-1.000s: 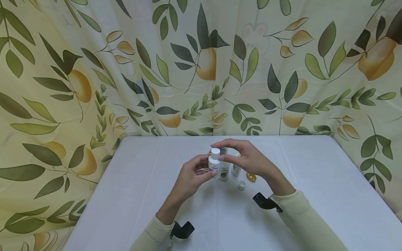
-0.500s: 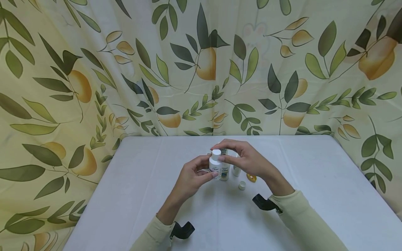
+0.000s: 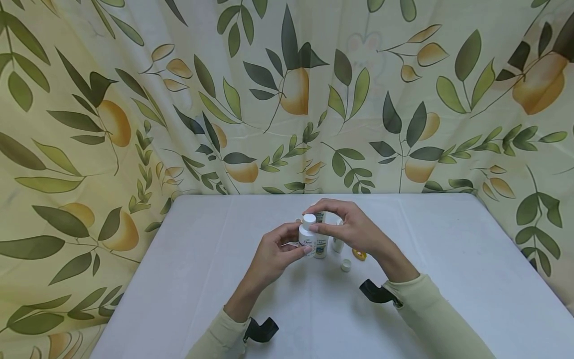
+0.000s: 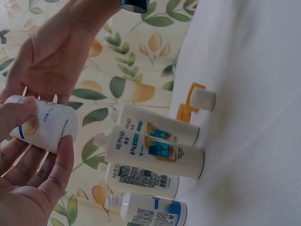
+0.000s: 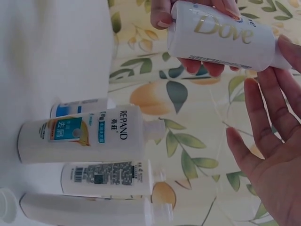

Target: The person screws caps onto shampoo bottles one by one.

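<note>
Off the table, my left hand (image 3: 273, 252) grips a white Dove bottle (image 3: 307, 236), thumb on the front and fingers behind. The bottle stands nearly upright in the head view. My right hand (image 3: 356, 227) pinches its white cap (image 3: 309, 218) from above, between thumb and index finger. In the right wrist view, gold lettering shows on the Dove bottle (image 5: 221, 37), and the other fingers of the right hand (image 5: 277, 155) are spread out. The cap is on the bottle's neck; how tightly, I cannot tell.
Several pump-less bottles, including a REPAND bottle (image 4: 153, 150) and a blue-labelled one (image 4: 155, 209), stand on the white table (image 3: 202, 299). Near them lie a small white cap (image 3: 346, 265) and a yellow-orange piece (image 3: 359, 254). A patterned curtain (image 3: 269, 99) hangs behind.
Both hands keep their hold on the bottle and cap. The bottle has sunk very slightly, and my right wrist has shifted a little down and left.
</note>
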Demonstrator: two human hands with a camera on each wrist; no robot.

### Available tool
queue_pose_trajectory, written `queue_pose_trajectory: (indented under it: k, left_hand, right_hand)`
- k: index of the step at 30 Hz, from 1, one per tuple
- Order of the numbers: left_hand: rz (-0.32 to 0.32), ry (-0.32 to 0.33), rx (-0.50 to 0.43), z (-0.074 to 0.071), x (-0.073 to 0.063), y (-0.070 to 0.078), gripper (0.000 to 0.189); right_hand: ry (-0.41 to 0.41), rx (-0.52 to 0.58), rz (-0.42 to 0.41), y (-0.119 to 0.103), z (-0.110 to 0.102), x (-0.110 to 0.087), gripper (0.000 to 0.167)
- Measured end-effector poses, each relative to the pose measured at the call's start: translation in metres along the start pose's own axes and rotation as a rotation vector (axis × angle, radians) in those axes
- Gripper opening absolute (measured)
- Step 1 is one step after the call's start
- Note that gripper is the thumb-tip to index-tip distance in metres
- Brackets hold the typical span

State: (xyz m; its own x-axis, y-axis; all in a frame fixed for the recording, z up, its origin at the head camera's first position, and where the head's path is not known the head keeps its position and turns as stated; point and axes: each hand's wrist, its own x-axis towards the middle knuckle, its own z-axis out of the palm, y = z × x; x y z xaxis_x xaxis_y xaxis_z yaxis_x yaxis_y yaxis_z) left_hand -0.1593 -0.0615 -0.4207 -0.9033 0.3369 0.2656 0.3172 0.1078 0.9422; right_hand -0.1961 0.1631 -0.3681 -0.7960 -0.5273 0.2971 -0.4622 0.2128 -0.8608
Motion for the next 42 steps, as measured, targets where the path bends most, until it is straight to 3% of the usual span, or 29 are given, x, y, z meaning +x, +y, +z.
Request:
queue_pose_trajectory:
  k: [22, 42]
  left_hand:
    - [-0.016, 0.023, 0.014, 0.0019, 0.0006, -0.0002, 0.05]
    - [-0.043, -0.061, -0.057, -0.0038, 0.0037, 0.0033, 0.051]
  right_hand:
    - [0.049, 0.01, 0.036, -0.002, 0.0065, 0.0021, 0.018]
    - [0.008, 0.018, 0.007, -0.0022, 0.0011, 0.0028, 0.026]
